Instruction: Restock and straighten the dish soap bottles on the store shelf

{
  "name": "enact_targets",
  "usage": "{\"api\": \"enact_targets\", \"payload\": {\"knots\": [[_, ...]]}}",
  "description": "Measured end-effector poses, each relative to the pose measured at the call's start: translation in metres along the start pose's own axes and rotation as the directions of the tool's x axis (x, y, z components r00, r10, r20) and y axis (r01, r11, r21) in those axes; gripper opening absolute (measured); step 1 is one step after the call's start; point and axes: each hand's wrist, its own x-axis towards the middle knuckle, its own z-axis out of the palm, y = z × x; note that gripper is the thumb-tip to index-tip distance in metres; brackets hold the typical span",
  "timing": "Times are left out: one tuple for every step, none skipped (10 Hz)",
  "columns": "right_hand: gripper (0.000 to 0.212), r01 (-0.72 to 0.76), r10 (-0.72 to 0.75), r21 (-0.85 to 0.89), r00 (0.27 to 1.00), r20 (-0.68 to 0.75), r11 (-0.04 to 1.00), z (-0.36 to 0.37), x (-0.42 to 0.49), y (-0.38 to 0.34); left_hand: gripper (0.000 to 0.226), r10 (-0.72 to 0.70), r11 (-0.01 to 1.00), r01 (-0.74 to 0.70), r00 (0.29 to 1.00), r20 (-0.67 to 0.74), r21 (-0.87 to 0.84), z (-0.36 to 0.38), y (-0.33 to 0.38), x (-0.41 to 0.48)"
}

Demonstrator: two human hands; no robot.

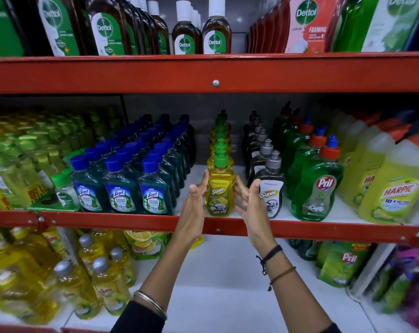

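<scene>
A yellow Patanjali Super dish soap bottle (220, 192) with a green cap stands upright at the front of the middle shelf (227, 228), heading a single row of like bottles running back. My left hand (196, 203) is beside its left flank, fingers spread, fingertips touching the shoulder. My right hand (248, 200) flanks its right side, fingers apart and resting on or just off the bottle. Neither hand is closed around it. A row of dark grey-capped Super bottles (269, 193) stands just right of my right hand.
Blue-capped Lizol bottles (153, 188) fill the shelf to the left, with a gap between them and the yellow row. Green Pril bottles (316, 186) and yellow Harpic jugs (391, 188) stand to the right. Dettol bottles (215, 32) line the shelf above; yellow bottles (107, 284) sit below.
</scene>
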Motion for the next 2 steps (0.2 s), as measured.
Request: {"api": "enact_targets", "payload": {"knots": [[0.083,-0.004,0.004,-0.006,1.0,0.018,1.0,-0.0012,0.0016,-0.003,0.095,0.015,1.0,-0.015,1.0,0.001,0.024,-0.0001,-0.0006,-0.0003],[0.07,0.041,-0.04,0.061,0.999,-0.018,0.997,-0.0078,-0.0044,0.0012,0.087,0.052,0.999,-0.052,0.996,-0.07,0.007,0.004,-0.0025,-0.0026]]}}
